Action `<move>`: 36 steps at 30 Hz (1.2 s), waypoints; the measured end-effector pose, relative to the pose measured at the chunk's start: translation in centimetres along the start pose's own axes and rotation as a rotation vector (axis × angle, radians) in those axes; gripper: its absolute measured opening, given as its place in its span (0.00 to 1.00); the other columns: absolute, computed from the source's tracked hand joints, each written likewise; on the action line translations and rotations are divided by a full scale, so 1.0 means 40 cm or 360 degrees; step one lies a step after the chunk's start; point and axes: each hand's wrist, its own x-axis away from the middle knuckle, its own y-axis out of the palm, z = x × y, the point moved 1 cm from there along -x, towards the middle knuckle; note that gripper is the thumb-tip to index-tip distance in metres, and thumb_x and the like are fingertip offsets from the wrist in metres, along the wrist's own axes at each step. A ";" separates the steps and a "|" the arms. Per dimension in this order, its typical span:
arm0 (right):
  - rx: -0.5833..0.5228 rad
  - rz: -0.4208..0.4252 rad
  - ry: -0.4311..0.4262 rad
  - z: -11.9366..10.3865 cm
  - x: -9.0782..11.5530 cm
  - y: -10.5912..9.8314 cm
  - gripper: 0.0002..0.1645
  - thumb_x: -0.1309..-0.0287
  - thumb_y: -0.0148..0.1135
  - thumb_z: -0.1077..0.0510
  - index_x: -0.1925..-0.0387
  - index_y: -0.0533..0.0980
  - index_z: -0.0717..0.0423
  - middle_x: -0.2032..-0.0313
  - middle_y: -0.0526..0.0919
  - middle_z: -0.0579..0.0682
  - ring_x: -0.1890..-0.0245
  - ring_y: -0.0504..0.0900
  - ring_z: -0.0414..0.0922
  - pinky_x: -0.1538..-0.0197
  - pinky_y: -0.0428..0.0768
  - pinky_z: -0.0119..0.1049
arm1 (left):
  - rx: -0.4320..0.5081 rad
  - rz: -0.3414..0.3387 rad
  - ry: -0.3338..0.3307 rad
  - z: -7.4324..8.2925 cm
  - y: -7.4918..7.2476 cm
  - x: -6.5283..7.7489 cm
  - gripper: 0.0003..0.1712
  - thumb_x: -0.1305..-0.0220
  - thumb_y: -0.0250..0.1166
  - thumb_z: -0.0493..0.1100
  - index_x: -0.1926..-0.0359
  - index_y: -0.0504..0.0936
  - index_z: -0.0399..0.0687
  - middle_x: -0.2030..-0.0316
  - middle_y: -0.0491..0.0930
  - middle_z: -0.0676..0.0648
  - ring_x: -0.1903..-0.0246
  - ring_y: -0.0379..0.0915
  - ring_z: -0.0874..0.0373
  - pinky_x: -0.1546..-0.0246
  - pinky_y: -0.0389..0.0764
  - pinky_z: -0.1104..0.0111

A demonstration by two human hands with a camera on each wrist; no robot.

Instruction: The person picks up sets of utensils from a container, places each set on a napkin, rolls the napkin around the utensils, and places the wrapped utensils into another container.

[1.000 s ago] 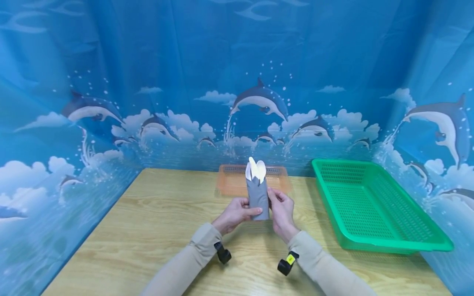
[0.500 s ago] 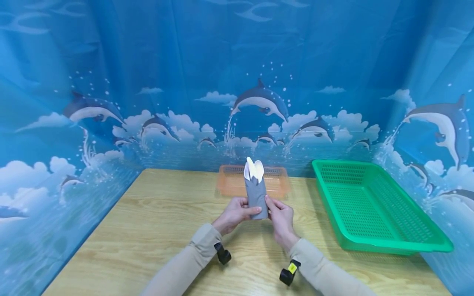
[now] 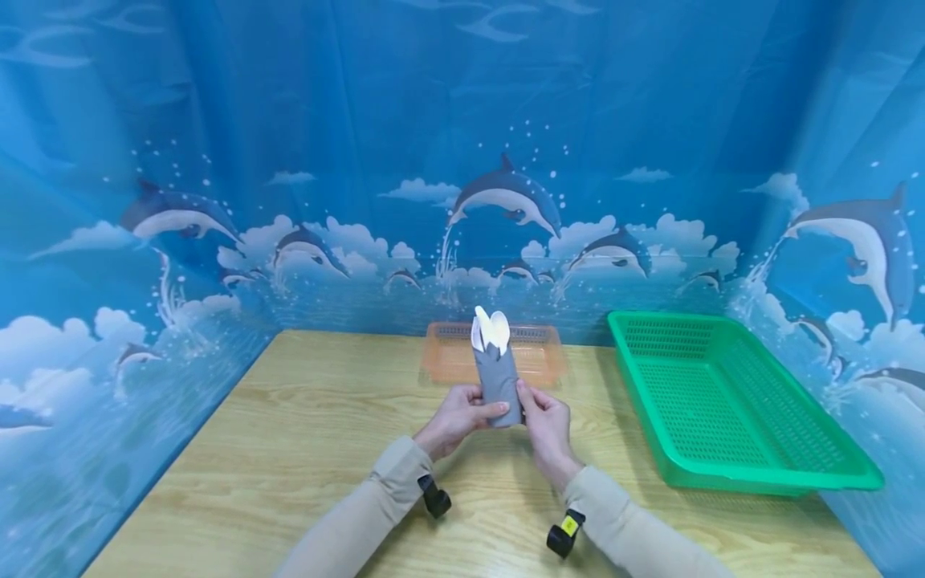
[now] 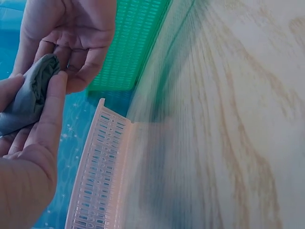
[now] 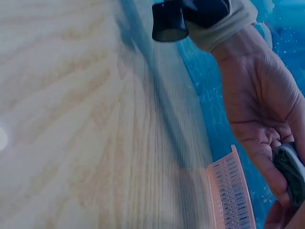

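Observation:
A grey napkin [image 3: 495, 376], wrapped into a narrow pouch, stands nearly upright over the table with its top leaning a little left. White cutlery sticks out of its top, among it a spoon [image 3: 500, 327]; the lower ends are hidden inside. My left hand [image 3: 455, 421] grips the lower left of the pouch, thumb across the front. With thumb and fingers, my right hand [image 3: 548, 427] pinches its lower right edge. The left wrist view shows the folded bottom end of the napkin [image 4: 35, 90] between both hands, and the right wrist view shows that same end beside my right palm.
Behind the hands, an orange basket [image 3: 451, 365] sits at the back of the wooden table [image 3: 303, 449]. To the right is a large green basket [image 3: 650, 425]. A blue dolphin-print curtain [image 3: 347, 144] surrounds the table at the back and sides.
The wrapped cutlery has tilted and shifted slightly left at its top. My right hand has slid a little lower along the napkin's right edge, while my left hand keeps its grip.

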 end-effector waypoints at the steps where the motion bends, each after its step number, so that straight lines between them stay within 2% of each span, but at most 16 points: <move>1: -0.0006 -0.0032 0.0015 0.001 0.002 -0.001 0.22 0.36 0.64 0.50 0.52 0.81 0.66 0.66 0.88 0.46 0.69 0.82 0.33 0.64 0.82 0.27 | 0.0006 0.0004 0.0006 -0.001 -0.001 0.001 0.22 0.36 0.65 0.36 0.44 0.75 0.26 0.54 0.84 0.34 0.60 0.85 0.53 0.52 0.85 0.60; 5: -0.0001 -0.0094 0.0043 0.002 0.007 -0.004 0.20 0.35 0.64 0.53 0.50 0.81 0.65 0.61 0.88 0.48 0.66 0.83 0.34 0.60 0.83 0.29 | 0.0022 0.0024 0.0011 -0.001 -0.003 0.003 0.23 0.36 0.66 0.36 0.43 0.75 0.27 0.55 0.84 0.34 0.60 0.85 0.55 0.51 0.84 0.58; 12: -0.0071 -0.0062 0.0073 0.004 -0.001 -0.001 0.19 0.38 0.66 0.57 0.51 0.80 0.67 0.63 0.88 0.44 0.65 0.82 0.32 0.59 0.81 0.26 | 0.0045 0.0027 0.0014 -0.001 -0.007 0.006 0.23 0.36 0.66 0.37 0.43 0.75 0.28 0.54 0.84 0.34 0.60 0.85 0.55 0.52 0.85 0.60; 17: -0.0092 -0.0130 0.0086 0.009 0.003 -0.005 0.21 0.35 0.63 0.55 0.48 0.79 0.66 0.62 0.88 0.44 0.64 0.83 0.33 0.57 0.82 0.29 | 0.0045 0.0035 0.0009 0.004 -0.009 0.009 0.23 0.36 0.65 0.36 0.44 0.75 0.27 0.54 0.84 0.34 0.61 0.85 0.55 0.53 0.85 0.62; 22: -0.0069 -0.0202 0.0051 0.008 0.015 -0.014 0.21 0.34 0.61 0.58 0.46 0.77 0.69 0.63 0.86 0.43 0.66 0.82 0.33 0.58 0.83 0.28 | 0.0057 0.0060 -0.0008 0.007 -0.010 0.008 0.23 0.36 0.66 0.37 0.44 0.75 0.27 0.53 0.83 0.35 0.60 0.84 0.56 0.53 0.85 0.63; 30: -0.0039 -0.0151 -0.0050 0.008 0.014 -0.016 0.20 0.37 0.64 0.60 0.48 0.78 0.69 0.68 0.84 0.38 0.68 0.79 0.32 0.63 0.82 0.26 | 0.0086 0.0095 0.0011 0.006 -0.007 0.005 0.23 0.36 0.65 0.36 0.43 0.74 0.26 0.55 0.84 0.35 0.62 0.84 0.58 0.53 0.85 0.64; 33: -0.0069 -0.0163 -0.0042 0.014 0.007 -0.018 0.19 0.38 0.65 0.62 0.49 0.78 0.70 0.69 0.85 0.39 0.69 0.79 0.33 0.64 0.82 0.26 | 0.0074 0.0100 0.0008 0.004 -0.007 0.006 0.23 0.36 0.65 0.36 0.44 0.74 0.26 0.55 0.84 0.35 0.63 0.84 0.58 0.54 0.85 0.64; 36: 0.0020 -0.0214 -0.0030 0.016 -0.002 -0.021 0.20 0.39 0.66 0.58 0.49 0.79 0.68 0.67 0.86 0.42 0.69 0.80 0.34 0.64 0.82 0.27 | 0.0058 0.0092 -0.0006 0.001 -0.010 0.009 0.22 0.36 0.65 0.36 0.44 0.75 0.26 0.55 0.84 0.35 0.62 0.85 0.57 0.53 0.85 0.64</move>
